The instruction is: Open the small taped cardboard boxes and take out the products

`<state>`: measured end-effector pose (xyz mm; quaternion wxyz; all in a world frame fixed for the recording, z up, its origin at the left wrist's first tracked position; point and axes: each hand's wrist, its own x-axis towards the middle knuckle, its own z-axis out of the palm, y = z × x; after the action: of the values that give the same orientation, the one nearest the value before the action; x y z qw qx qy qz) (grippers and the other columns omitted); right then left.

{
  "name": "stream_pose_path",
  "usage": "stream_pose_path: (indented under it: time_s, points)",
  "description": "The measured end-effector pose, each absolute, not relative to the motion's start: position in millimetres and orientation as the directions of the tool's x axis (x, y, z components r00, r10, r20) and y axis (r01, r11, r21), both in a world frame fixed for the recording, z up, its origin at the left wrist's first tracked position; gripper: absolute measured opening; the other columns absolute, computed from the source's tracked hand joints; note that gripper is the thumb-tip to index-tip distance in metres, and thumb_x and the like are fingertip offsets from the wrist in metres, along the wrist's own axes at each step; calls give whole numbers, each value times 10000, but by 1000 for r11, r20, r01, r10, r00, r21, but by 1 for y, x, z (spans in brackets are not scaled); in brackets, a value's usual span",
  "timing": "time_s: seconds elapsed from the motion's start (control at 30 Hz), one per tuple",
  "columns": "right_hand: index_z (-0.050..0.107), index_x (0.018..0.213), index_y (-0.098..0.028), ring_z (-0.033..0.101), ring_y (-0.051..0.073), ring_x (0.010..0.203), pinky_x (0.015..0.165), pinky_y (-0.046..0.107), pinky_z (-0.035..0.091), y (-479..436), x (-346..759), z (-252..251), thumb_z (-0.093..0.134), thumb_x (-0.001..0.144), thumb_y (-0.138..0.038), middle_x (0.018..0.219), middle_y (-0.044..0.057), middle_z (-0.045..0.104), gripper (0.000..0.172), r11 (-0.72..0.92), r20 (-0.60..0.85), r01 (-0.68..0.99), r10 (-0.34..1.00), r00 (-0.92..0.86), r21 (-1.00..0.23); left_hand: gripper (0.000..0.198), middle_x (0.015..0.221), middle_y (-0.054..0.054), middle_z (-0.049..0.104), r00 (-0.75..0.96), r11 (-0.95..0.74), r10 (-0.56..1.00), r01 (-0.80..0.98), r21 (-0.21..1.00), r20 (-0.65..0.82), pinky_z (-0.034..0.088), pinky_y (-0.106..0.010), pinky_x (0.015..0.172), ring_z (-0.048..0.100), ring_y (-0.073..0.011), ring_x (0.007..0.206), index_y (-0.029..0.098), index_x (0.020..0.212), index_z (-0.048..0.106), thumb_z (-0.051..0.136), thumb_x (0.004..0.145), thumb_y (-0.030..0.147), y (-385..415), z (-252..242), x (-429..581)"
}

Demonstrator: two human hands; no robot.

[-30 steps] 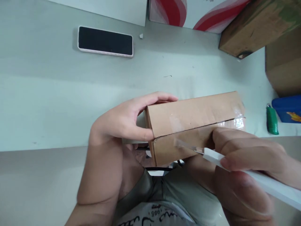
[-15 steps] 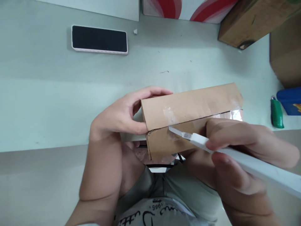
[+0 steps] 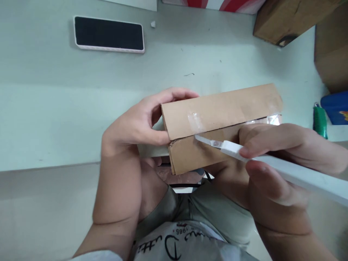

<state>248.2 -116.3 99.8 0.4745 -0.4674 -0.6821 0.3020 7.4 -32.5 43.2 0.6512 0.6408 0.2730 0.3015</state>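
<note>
A small brown cardboard box (image 3: 217, 108) is at the near edge of the table, its long seam facing up and strips of clear tape across it. My left hand (image 3: 141, 117) grips the box's left end, thumb on the near side and fingers along the far side. In my right hand (image 3: 282, 156) is a white utility knife (image 3: 288, 172), pinched between thumb and fingers. Its blade tip touches the seam beside the left tape strip. Part of the right end of the box is hidden behind my right hand.
A phone (image 3: 108, 34) lies face up at the back left of the pale table (image 3: 54, 108), a white scrap (image 3: 153, 24) beside it. Larger cardboard boxes (image 3: 288, 20) stand at the back right. Near the right edge are a green-handled tool (image 3: 320, 121) and a blue container (image 3: 337, 108).
The whole view has shifted, so everything sits slightly higher in the picture. Both hands keep their holds, and the blade tip stays at nearly the same spot on the seam.
</note>
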Motion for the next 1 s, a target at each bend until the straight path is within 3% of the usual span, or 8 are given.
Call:
stream_pose_path:
  time_s: [0.1,0.3,0.5,0.63,0.77,0.9,1.0]
  points:
    - [722,811,-219,459,88,450,430,282,295,-115,241,104,714,813,-171,613,-42,612,49,436,429,268,899,-87,-859,687,1501,-55,654,668,2,743,-66,998,42,592,-447,1090,654,-346,1343,287,1397,644,852,746,348,-32,43,7]
    - [729,806,-245,454,101,458,450,298,332,-116,245,110,729,856,-228,630,-32,623,53,407,380,352,913,-146,-843,636,1493,-68,647,660,-56,744,-91,994,102,500,-475,1212,571,-351,1445,258,1344,668,859,747,366,-29,42,11]
    - [709,802,-245,470,106,461,454,297,333,-113,249,111,749,865,-247,586,-43,592,75,438,382,357,898,-217,-825,734,1374,-55,702,669,-35,741,-48,998,57,546,-473,1129,579,-369,1387,254,1329,670,901,671,483,-25,42,11]
    - [703,811,-246,464,111,488,472,308,330,-116,245,115,740,865,-234,605,-39,601,67,387,339,397,922,-189,-832,662,1403,-65,685,661,-50,745,-76,996,88,541,-461,1132,596,-357,1394,278,1328,673,869,703,375,-27,42,11]
    - [682,807,-226,484,110,551,526,320,343,-112,246,119,701,826,-164,667,-35,608,67,342,289,429,939,-186,-836,663,1382,-75,697,659,-61,747,-56,997,83,560,-477,1113,606,-372,1379,288,1325,676,876,705,412,-28,42,11]
    - [653,795,-252,514,155,630,553,347,369,-101,255,116,697,816,-185,716,-16,588,82,458,382,397,887,-259,-795,709,1389,-59,694,667,-85,739,-46,995,94,551,-493,1132,606,-363,1358,296,1339,668,892,686,458,-26,42,10]
    - [629,797,-257,513,166,650,590,369,386,-98,262,113,673,816,-116,742,-11,587,148,439,392,425,899,-198,-792,735,1386,-76,697,672,-64,738,-25,998,64,567,-490,1105,603,-377,1360,299,1346,668,892,682,522,-27,42,9]
